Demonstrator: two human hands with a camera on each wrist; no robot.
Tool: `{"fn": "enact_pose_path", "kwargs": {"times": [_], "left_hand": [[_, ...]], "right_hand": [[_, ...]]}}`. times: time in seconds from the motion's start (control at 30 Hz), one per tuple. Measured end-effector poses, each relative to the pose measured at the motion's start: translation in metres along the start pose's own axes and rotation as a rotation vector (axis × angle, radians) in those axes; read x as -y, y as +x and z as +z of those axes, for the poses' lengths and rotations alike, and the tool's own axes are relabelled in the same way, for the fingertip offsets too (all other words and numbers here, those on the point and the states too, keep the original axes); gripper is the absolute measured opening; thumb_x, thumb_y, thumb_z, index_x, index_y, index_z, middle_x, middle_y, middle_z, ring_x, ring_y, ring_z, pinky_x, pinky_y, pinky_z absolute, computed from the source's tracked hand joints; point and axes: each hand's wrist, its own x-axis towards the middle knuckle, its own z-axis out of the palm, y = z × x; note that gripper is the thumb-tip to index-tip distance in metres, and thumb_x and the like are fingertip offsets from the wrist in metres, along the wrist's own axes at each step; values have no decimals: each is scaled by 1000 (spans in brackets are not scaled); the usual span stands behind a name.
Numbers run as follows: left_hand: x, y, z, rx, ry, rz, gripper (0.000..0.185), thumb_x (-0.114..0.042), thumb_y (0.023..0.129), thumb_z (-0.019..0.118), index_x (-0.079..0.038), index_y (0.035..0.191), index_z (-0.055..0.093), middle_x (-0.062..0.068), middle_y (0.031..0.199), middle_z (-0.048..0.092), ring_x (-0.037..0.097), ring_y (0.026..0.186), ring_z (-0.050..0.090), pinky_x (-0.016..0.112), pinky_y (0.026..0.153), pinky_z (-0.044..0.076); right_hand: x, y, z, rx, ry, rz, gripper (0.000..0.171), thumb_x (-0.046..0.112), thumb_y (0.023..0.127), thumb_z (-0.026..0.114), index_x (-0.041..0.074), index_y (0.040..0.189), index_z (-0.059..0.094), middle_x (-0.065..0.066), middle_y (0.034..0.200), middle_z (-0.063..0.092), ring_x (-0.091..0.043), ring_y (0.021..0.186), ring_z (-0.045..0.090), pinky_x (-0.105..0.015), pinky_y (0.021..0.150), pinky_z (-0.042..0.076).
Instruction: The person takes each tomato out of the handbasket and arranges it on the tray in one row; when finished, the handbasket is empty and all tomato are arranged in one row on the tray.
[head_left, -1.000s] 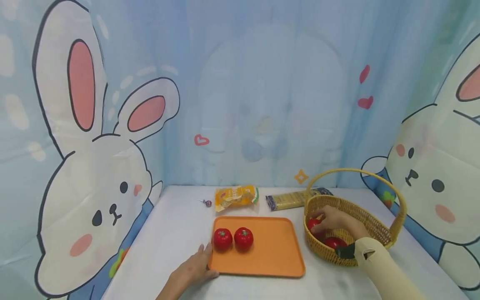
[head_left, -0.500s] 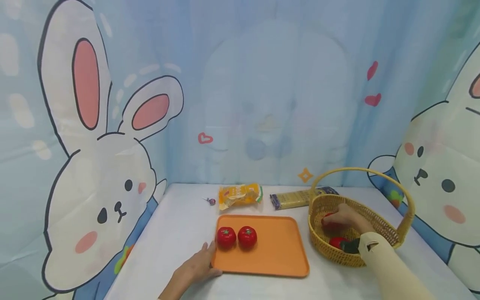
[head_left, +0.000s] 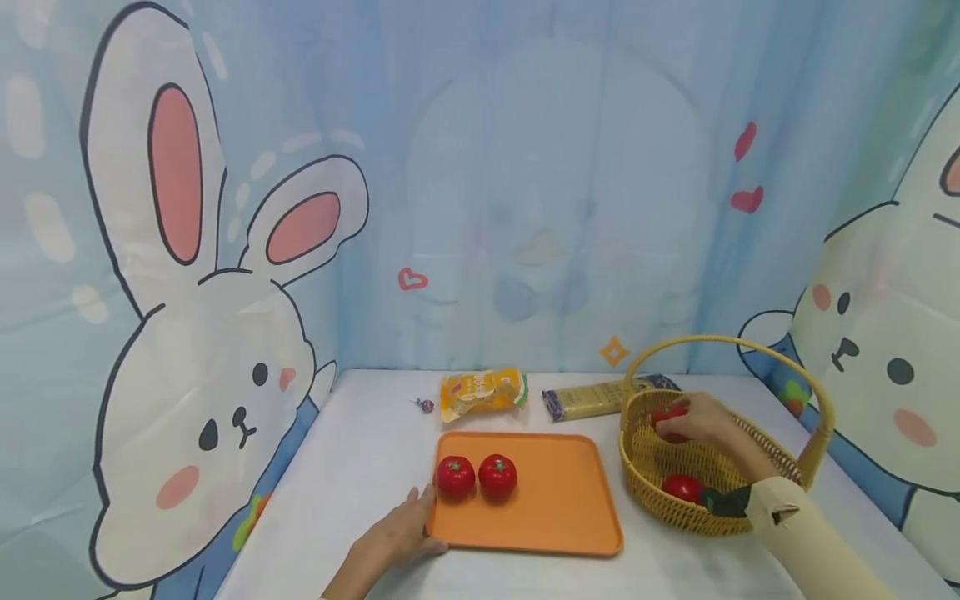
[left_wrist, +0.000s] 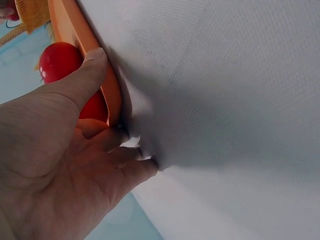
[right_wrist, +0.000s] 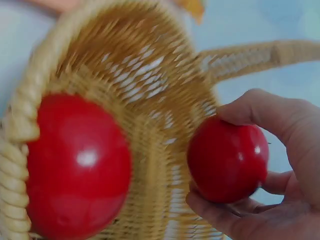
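My right hand holds a red tomato between thumb and fingers, up near the basket's far wall. Below it, a second smooth red round thing lies in the wicker basket, near the front rim. My left hand grips the near left corner of the orange tray. Its thumb presses the rim, and the fingers bend in at the tray's edge. Two red tomatoes with green stems, one on the left and one beside it, sit on the tray's left half.
Behind the tray lie a yellow snack bag, a small wrapped lollipop and a long pack that looks like noodles. The basket's tall handle arches over it. A rabbit-print curtain hangs behind the white table.
My right hand has taken hold of the tomato and raised it toward the basket's far side. My left hand stays at the tray corner; the head view has shifted slightly.
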Motion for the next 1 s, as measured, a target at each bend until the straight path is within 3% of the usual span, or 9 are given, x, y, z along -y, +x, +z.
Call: {"fn": "enact_pose_path", "kwargs": {"times": [0.2, 0.37, 0.57, 0.73, 1.0], "left_hand": [[-1, 1, 3, 10, -16, -22, 90, -36, 84, 82, -1, 154, 38, 26, 154, 42, 44, 146, 32, 66, 112, 33], [-1, -1, 5, 14, -40, -8, 90, -36, 84, 82, 0, 154, 38, 27, 154, 41, 45, 146, 31, 66, 113, 32], [2, -2, 0, -6, -35, 18, 89, -33, 85, 82, 2, 154, 37, 27, 155, 40, 46, 147, 29, 67, 114, 28], [0, -1, -3, 3, -31, 11, 89, -34, 85, 82, 2, 154, 38, 27, 155, 40, 46, 147, 30, 67, 114, 29], [-2, -2, -2, 2, -52, -19, 88, -32, 83, 84, -1, 153, 41, 29, 154, 40, 48, 145, 32, 67, 113, 30]], "right_hand": [[18, -27, -4, -62, 34, -90, 85, 40, 79, 86, -13, 135, 51, -31, 116, 62, -39, 98, 63, -46, 75, 60], [38, -46, 4, -116, 56, -201, 76, 30, 78, 88, -7, 135, 55, -27, 117, 64, -41, 102, 65, -46, 76, 61], [76, -56, 24, -124, 88, -258, 74, 27, 75, 91, -4, 133, 58, -27, 119, 65, -43, 106, 65, -49, 79, 62], [101, -60, 45, -92, 121, -267, 71, 24, 73, 92, -2, 132, 61, -23, 117, 65, -37, 100, 67, -45, 75, 63], [118, -60, 84, -82, 197, -160, 69, 24, 69, 95, 5, 128, 66, -13, 117, 68, -27, 97, 66, -40, 77, 62]]}}
